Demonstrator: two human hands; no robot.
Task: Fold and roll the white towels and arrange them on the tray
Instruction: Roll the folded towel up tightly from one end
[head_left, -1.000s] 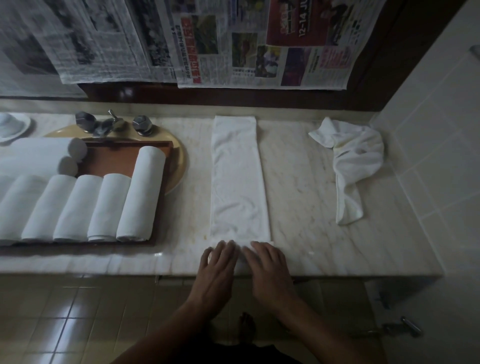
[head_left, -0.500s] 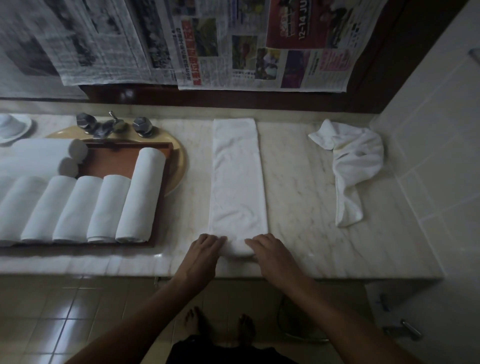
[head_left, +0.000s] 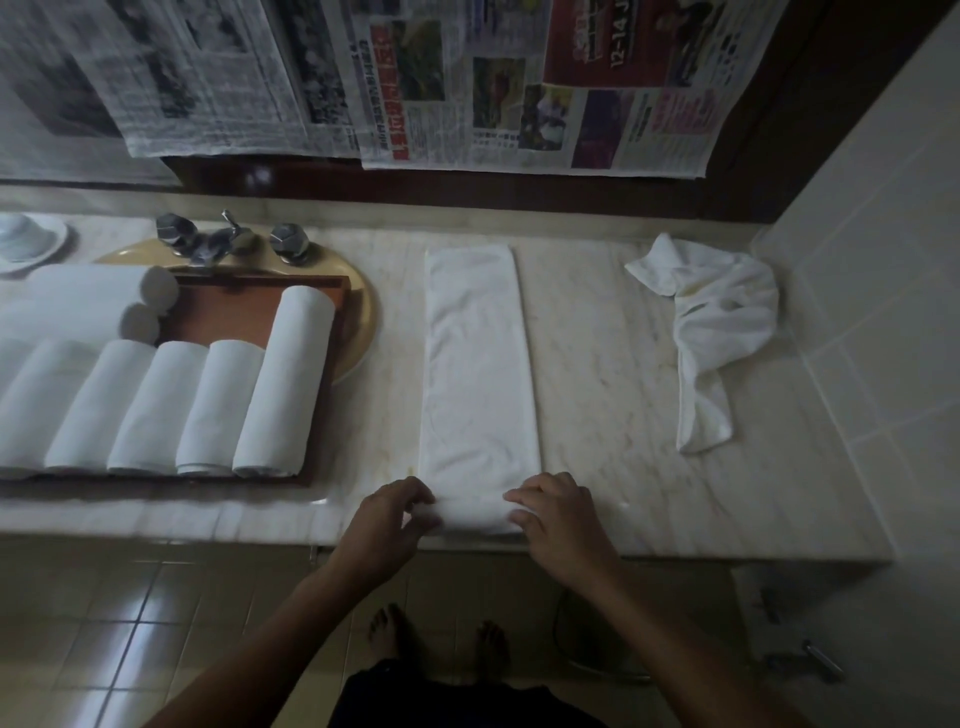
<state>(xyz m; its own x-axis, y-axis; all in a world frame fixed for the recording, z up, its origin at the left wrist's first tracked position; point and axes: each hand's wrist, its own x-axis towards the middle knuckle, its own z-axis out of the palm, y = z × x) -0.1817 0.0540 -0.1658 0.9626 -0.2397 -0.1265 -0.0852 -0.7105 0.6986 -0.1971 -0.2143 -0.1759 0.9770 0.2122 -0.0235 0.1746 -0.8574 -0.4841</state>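
A white towel folded into a long strip (head_left: 475, 364) lies on the marble counter, running from the back wall to the front edge. Its near end is curled into a small roll. My left hand (head_left: 387, 525) grips the roll's left end and my right hand (head_left: 558, 519) grips its right end, fingers curled over it. A brown wooden tray (head_left: 228, 312) at the left holds several rolled white towels (head_left: 283, 384), some in a front row and two lying crosswise behind. A crumpled white towel (head_left: 709, 332) lies at the right of the counter.
The tray rests over a yellow basin (head_left: 363, 332) with a chrome tap (head_left: 218, 239) behind it. A white dish (head_left: 28, 244) stands at the far left. Newspapers (head_left: 467, 83) hang above. A tiled wall (head_left: 883, 291) closes the right side. My bare feet stand on the tiled floor (head_left: 104, 623).
My hands went from lying flat on the strip's near end to curling round it. The end has turned over into a small roll, and the hands have spread to its two ends.
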